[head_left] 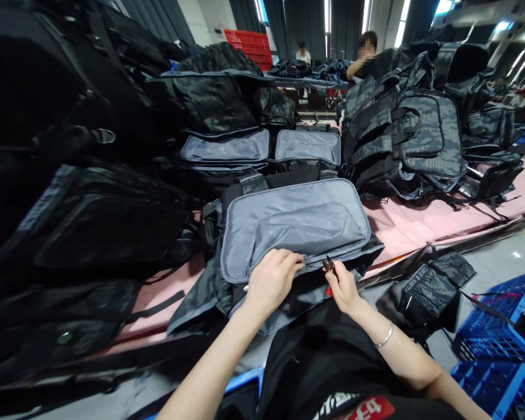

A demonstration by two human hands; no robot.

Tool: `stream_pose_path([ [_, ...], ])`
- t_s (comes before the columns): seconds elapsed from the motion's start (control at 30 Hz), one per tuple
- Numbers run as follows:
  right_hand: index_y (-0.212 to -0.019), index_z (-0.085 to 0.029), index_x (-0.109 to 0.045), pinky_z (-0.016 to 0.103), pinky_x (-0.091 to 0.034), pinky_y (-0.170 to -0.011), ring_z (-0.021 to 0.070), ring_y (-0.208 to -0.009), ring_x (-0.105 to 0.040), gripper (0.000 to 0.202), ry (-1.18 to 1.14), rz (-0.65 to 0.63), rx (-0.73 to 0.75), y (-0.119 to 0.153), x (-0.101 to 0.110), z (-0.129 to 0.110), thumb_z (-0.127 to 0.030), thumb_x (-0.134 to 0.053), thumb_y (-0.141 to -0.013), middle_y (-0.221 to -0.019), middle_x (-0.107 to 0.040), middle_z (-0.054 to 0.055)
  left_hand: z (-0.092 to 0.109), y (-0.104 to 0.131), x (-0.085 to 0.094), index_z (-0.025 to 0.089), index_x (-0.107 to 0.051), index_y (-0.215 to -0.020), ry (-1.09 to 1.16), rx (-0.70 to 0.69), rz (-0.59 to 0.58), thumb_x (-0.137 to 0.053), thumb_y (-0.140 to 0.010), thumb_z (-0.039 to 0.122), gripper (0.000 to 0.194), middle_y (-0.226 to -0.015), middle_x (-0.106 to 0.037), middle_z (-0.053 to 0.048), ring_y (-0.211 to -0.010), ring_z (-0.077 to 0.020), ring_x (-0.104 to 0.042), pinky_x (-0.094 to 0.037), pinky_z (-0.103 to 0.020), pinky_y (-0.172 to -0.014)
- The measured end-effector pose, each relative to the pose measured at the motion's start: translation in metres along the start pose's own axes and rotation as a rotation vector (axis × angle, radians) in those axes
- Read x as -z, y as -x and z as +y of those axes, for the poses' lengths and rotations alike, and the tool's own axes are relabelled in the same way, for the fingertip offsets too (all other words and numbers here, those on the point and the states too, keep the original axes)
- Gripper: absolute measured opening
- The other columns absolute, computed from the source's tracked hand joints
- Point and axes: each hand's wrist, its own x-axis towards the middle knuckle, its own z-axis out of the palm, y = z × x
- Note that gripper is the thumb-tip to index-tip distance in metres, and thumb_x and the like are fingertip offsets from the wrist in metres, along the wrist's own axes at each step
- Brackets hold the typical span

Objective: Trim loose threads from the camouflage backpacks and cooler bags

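An unzipped dark camouflage backpack lies in front of me, its grey lining panel facing up. At the panel's near edge is my left hand, with fingers closed on the backpack edge. A white bit shows beside that hand. My right hand is closed around small dark thread snips, whose pointed tips face the edge of the lining. Something small and red shows below them, partly covered by the fingers. The wrist on that side wears a silver bracelet.
Dark backpacks are piled to the right and left on the pink-covered table. Blue crates stand on the floor at right, near another backpack. Far back are a red crate and two people.
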Motion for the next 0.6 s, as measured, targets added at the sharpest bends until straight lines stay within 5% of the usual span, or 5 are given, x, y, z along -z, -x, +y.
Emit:
stream_pose_path([
  [0.2, -0.080, -0.018, -0.056, 0.021, -0.038, -0.051, 0.0093, -0.050, -0.040, 0.019, -0.168, 0.054, -0.256, 0.006, -0.001, 0.012, -0.037, -0.055, -0.078, -0.056, -0.045, -0.006, 0.005, 0.010, -0.008, 0.018, -0.062, -0.083, -0.199, -0.127, -0.022, -0.045, -0.087, 0.023, 0.018, -0.079, -0.062, -0.008, -0.074, -0.0202, -0.053, -0.039, -0.032, -0.064],
  [0.37, -0.065, -0.016, -0.057, 0.022, -0.035, -0.048, 0.0093, -0.050, -0.038, 0.032, -0.305, 0.172, -0.396, 0.007, 0.004, 0.011, -0.045, -0.053, -0.079, -0.053, -0.045, -0.004, 0.014, 0.019, -0.005, 0.015, -0.060, -0.084, -0.277, -0.210, 0.174, -0.050, -0.084, 0.017, 0.011, -0.080, -0.064, -0.008, -0.072, -0.0199, -0.052, -0.037, -0.032, -0.063],
  [0.47, -0.056, -0.019, -0.044, 0.020, -0.025, -0.040, 0.0060, -0.042, -0.027, 0.039, -0.481, 0.202, -0.523, 0.003, 0.004, 0.002, -0.050, -0.058, -0.074, -0.045, -0.032, -0.008, 0.018, 0.028, -0.002, 0.016, -0.060, -0.083, -0.254, -0.240, 0.260, -0.055, -0.081, 0.014, 0.006, -0.078, -0.065, -0.007, -0.072, -0.0194, -0.053, -0.038, -0.031, -0.062],
  [0.6, -0.059, -0.021, -0.033, 0.019, -0.014, -0.036, 0.0033, -0.038, -0.018, 0.044, -0.751, 0.175, -0.643, -0.001, 0.004, -0.014, -0.049, -0.065, -0.069, -0.043, -0.024, -0.012, 0.031, 0.050, -0.005, 0.018, -0.061, -0.082, -0.113, -0.127, 0.384, -0.058, -0.077, 0.011, 0.009, -0.075, -0.065, -0.006, -0.071, -0.0181, -0.057, -0.042, -0.030, -0.064],
])
